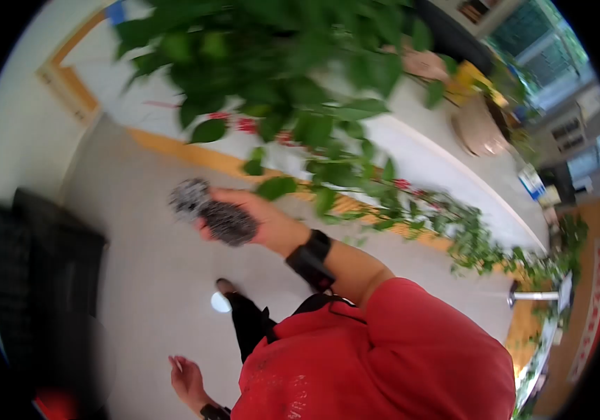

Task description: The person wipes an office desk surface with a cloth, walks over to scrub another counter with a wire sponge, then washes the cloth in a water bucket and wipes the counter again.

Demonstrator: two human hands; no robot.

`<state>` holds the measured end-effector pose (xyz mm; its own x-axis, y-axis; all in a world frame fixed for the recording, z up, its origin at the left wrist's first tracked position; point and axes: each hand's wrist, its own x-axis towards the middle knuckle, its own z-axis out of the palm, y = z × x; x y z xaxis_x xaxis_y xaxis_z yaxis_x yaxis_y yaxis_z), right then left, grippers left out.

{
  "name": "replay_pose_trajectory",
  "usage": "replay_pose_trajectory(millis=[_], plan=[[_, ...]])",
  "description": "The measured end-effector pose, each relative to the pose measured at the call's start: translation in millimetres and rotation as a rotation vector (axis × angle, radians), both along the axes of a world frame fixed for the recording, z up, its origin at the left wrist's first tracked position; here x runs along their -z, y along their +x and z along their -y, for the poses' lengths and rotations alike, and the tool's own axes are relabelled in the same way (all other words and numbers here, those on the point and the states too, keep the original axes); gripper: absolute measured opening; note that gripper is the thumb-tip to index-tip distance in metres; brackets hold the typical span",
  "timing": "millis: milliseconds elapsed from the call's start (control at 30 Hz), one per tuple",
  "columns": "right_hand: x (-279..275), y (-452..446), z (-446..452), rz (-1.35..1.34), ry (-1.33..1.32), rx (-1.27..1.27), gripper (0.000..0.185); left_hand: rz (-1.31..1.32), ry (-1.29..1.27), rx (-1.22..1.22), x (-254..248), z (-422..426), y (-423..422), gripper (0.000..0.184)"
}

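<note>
The person's right hand reaches forward over a pale grey floor, gripping a fuzzy grey object speckled with white. The object lies across the inside of the hand, its larger rounded part against the palm and between the bent fingers, its smaller rounded end sticking out past them. A black band circles the wrist, below the short sleeve of a red shirt. Leafy green plants trail down a white tabletop, their leaves near the gripping hand but beyond it; a pale pot sits farther along. The left hand hangs low, well apart, half curled; blur makes it impossible to tell whether it holds anything.
</note>
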<state>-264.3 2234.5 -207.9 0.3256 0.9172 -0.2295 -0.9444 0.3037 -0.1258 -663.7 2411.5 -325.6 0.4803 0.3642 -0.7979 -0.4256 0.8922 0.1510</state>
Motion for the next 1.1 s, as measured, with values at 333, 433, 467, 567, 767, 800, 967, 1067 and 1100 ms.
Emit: replay_pose_trajectory(millis=[333,433,467,567,767,800,967,1067,1100], plan=[[-6.6,12.3,-205.0,-0.031,0.069,0.015,0.028,0.010,0.066,-0.029,-77.1,-216.4,30.4,0.010],[-8.9,36.4,-229.2,-0.002,0.069,0.075,0.028,0.018,0.003,0.051,-64.2,-253.4,76.5,0.012],[-8.1,43.6,-235.8,-0.014,0.068,0.093,0.028,0.008,-0.012,0.069,-57.4,-263.9,91.9,0.012],[-3.3,61.5,-258.8,-0.135,0.135,0.120,0.029,0.009,0.093,0.221,-26.6,-293.2,134.7,0.015],[13.6,124.4,-326.7,-0.115,0.161,0.172,0.029,0.130,0.209,0.307,-29.3,-390.4,202.5,0.024],[15.6,137.4,-343.8,-0.122,0.158,0.169,0.029,0.130,0.265,0.292,-37.8,-405.2,215.5,0.024],[12.3,155.2,-399.5,-0.185,0.141,0.139,0.029,0.115,0.315,0.277,-48.1,-432.7,222.3,0.025],[17.8,174.4,-453.7,-0.218,0.104,0.106,0.030,0.057,0.322,0.359,-25.9,-479.9,227.9,0.026],[18.1,178.3,-463.2,-0.259,0.112,0.118,0.031,0.010,0.330,0.384,-31.5,-488.6,229.7,0.025]])
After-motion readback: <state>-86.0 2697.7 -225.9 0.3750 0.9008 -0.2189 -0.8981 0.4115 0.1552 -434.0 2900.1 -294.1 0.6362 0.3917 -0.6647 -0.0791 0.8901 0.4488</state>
